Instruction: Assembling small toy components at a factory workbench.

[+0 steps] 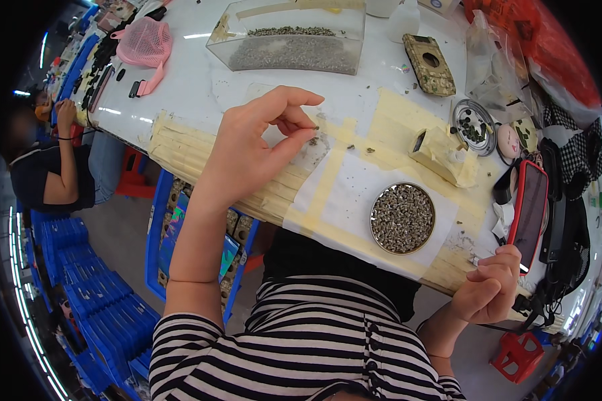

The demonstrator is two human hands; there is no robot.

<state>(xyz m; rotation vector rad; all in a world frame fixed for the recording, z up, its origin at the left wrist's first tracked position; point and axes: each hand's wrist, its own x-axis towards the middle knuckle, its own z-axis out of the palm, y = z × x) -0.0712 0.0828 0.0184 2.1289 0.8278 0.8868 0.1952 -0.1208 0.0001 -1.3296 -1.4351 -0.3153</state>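
Observation:
My left hand (pixel 251 144) is over the taped table edge, thumb and a finger pinched together, index finger held out above them. At those fingertips shows a tiny dark piece (pixel 316 127), too small to name. Right of it, a round tin (pixel 403 186) full of small grey metal parts rests on a white cloth (pixel 338 200). My right hand (pixel 489 287) is closed, fingers curled, at the table's right edge beside the lower end of a red-framed phone (pixel 530 200). What it holds, if anything, is hidden.
A clear bin (pixel 287 57) of metal parts stands at the back. Right of it are a camouflage-patterned casing (pixel 429 65), a taped box (pixel 441 157) and a round dish (pixel 473 110) with dark bits. A pink mesh pouch (pixel 145 43) lies far left. Another person (pixel 60 160) sits left.

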